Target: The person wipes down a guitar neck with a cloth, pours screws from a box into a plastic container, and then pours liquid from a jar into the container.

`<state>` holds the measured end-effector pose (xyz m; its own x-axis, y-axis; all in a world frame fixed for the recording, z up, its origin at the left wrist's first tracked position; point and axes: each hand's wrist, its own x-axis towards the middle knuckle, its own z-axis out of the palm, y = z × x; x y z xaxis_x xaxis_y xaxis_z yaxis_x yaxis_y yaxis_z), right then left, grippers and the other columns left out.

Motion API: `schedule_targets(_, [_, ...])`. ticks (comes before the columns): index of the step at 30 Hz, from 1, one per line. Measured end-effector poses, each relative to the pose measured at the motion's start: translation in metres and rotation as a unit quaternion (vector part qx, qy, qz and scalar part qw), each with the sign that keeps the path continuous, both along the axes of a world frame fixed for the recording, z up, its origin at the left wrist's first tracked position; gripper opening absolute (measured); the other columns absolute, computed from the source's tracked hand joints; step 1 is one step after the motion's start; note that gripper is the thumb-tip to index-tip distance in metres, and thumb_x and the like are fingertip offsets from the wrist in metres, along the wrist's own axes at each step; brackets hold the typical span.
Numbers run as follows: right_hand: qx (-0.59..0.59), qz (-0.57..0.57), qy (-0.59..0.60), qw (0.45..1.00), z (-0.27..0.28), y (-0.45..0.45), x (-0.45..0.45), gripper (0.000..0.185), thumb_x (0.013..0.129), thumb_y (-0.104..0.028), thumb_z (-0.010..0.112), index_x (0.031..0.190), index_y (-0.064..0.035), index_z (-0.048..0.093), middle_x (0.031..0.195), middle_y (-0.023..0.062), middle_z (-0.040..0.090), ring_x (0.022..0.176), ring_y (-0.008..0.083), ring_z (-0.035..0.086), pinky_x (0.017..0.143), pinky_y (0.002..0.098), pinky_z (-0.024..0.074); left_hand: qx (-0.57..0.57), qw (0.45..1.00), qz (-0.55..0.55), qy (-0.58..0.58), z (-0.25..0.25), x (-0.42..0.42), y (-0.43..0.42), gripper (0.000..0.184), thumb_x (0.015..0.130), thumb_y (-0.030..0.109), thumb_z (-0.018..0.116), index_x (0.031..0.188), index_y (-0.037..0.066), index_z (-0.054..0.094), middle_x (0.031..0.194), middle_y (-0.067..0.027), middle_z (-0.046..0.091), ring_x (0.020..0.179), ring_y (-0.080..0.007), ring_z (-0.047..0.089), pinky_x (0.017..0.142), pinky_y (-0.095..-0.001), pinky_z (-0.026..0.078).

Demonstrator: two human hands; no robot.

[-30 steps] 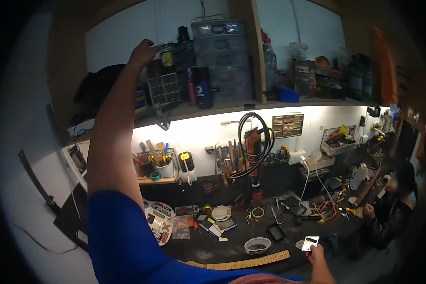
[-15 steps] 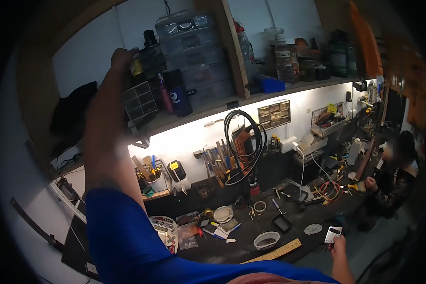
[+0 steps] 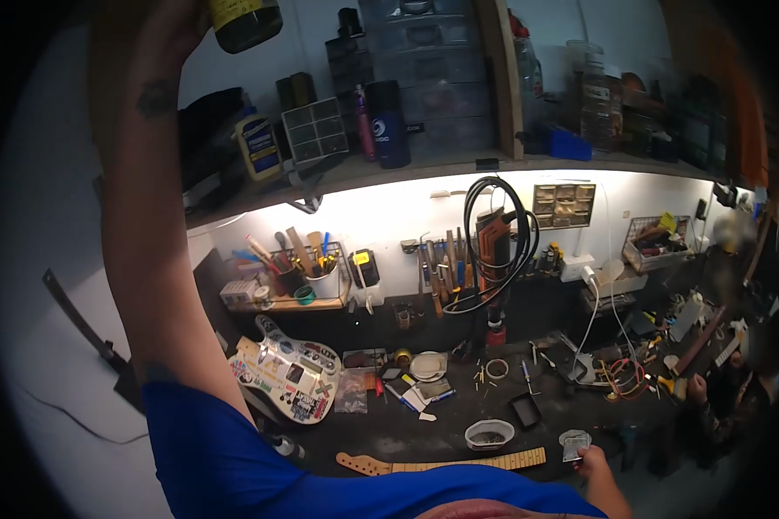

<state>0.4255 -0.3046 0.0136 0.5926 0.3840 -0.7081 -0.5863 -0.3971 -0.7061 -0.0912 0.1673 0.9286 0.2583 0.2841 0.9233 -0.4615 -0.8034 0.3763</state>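
Observation:
My left hand is raised at the top left, its fingers partly cut off by the frame edge. It is closed on a dark bottle with a yellow label, held above the shelf; the bottle's top is out of view. Low at the right, my right hand pinches a small silver rectangular plate by its edge. Behind the plate lies a clear round lid on the bench. A guitar neck and a clear plastic tub are to the left of this hand.
The overhead shelf holds a glue bottle, a dark canister and drawer units. A coiled black cable hangs below it. On the bench lies a stickered guitar body. Another person is at the right.
My left hand has come up and nearer from the shelf with the bottle. My view has shifted left, uncovering the glue bottle and guitar body. The plate in my right hand has tilted.

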Motion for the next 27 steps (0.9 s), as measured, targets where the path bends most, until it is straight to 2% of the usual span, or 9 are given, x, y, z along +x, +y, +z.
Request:
schedule_targets(6, [0.030,0.041,-0.005,0.999,-0.074,0.044,0.048,0.033,0.099,-0.004,0.065,0.131,-0.0116,0.064,0.096,0.0107,0.072,0.074,0.0243,0.068,0.060,0.0430,0.0542,-0.025,0.993,-0.116,-0.005,-0.118,-0.003,-0.107,0.038,0.108,0.030,0.065,0.126,-0.002,0.068,0.109,-0.0160,0.079,0.093,-0.0245,0.080,0.082,-0.0377,0.069])
schedule_targets(9, [0.007,0.140,-0.186,0.972,-0.212,0.048,0.121,0.038,0.089,-0.005,0.068,0.126,-0.0044,0.072,0.127,0.0179,0.072,0.111,0.0336,0.073,0.093,0.0488,0.0588,-0.099,0.989,0.074,-0.076,-0.218,-0.022,-0.117,0.089,0.095,0.042,0.077,0.163,-0.001,0.038,0.144,-0.0248,0.061,0.135,-0.0351,0.061,0.117,-0.0495,0.049])
schedule_targets(11, [-0.304,0.315,-0.533,0.724,-0.131,0.049,0.088,0.040,0.087,-0.019,0.072,0.125,-0.0050,0.071,0.132,0.0247,0.070,0.122,0.0435,0.068,0.104,0.0523,0.0555,-0.207,0.976,-0.017,-0.061,-0.299,0.008,-0.157,0.095,0.093,0.035,0.080,0.166,0.003,0.029,0.144,-0.0303,0.059,0.137,-0.0420,0.059,0.118,-0.0522,0.048])
schedule_targets(13, [-0.324,0.219,-0.449,0.803,0.048,0.086,0.019,0.046,0.090,-0.032,0.076,0.126,-0.0043,0.068,0.133,0.0289,0.067,0.127,0.0451,0.064,0.106,0.0534,0.0534,-0.193,0.981,-0.009,-0.011,-0.398,0.038,-0.162,0.094,0.089,0.023,0.086,0.162,0.007,0.029,0.144,-0.0350,0.057,0.137,-0.0456,0.059,0.116,-0.0536,0.050])
schedule_targets(15, [-0.230,0.283,-0.539,0.759,0.106,0.107,0.003,0.043,0.091,-0.035,0.078,0.116,-0.0012,0.070,0.119,0.0267,0.074,0.110,0.0452,0.071,0.094,0.0544,0.0569,-0.235,0.971,-0.033,0.015,-0.489,0.069,-0.166,0.091,0.083,0.010,0.089,0.153,0.011,0.032,0.142,-0.0352,0.058,0.135,-0.0432,0.060,0.116,-0.0528,0.050])
schedule_targets(17, [0.032,0.345,-0.396,0.850,0.167,0.142,-0.017,0.037,0.094,-0.031,0.080,0.116,-0.0029,0.071,0.108,0.0162,0.077,0.099,0.0275,0.074,0.089,0.0404,0.0570,-0.336,0.938,-0.077,0.026,-0.557,0.104,-0.183,0.087,0.080,0.003,0.090,0.144,0.013,0.032,0.141,-0.0322,0.060,0.133,-0.0381,0.061,0.115,-0.0501,0.050])
schedule_targets(18, [0.151,0.359,-0.397,0.831,0.210,0.160,-0.045,0.025,0.100,-0.023,0.076,0.114,-0.0025,0.070,0.101,0.0037,0.070,0.090,0.0108,0.063,0.082,0.0302,0.0533,-0.372,0.923,-0.082,0.045,-0.585,0.121,-0.181,0.085,0.079,0.001,0.089,0.140,0.013,0.031,0.140,-0.0305,0.060,0.131,-0.0361,0.062,0.114,-0.0487,0.050])
schedule_targets(20, [0.254,0.446,-0.357,0.781,0.293,0.183,-0.095,0.035,0.100,-0.026,0.076,0.125,-0.0032,0.065,0.098,0.0008,0.067,0.086,0.0091,0.061,0.078,0.0298,0.0524,-0.406,0.903,-0.057,0.126,-0.620,0.144,-0.185,0.078,0.079,0.000,0.089,0.130,0.012,0.030,0.141,-0.0281,0.061,0.130,-0.0329,0.063,0.114,-0.0460,0.049])
schedule_targets(27, [0.101,0.542,-0.591,0.589,0.334,0.254,-0.129,0.066,0.078,-0.059,0.084,0.092,0.0039,0.070,0.080,0.0227,0.073,0.078,0.0398,0.076,0.072,0.0473,0.0595,-0.304,0.924,0.004,0.233,-0.676,0.192,-0.160,0.074,0.085,0.008,0.088,0.131,0.006,0.031,0.141,-0.0235,0.063,0.129,-0.0276,0.064,0.111,-0.0425,0.050])
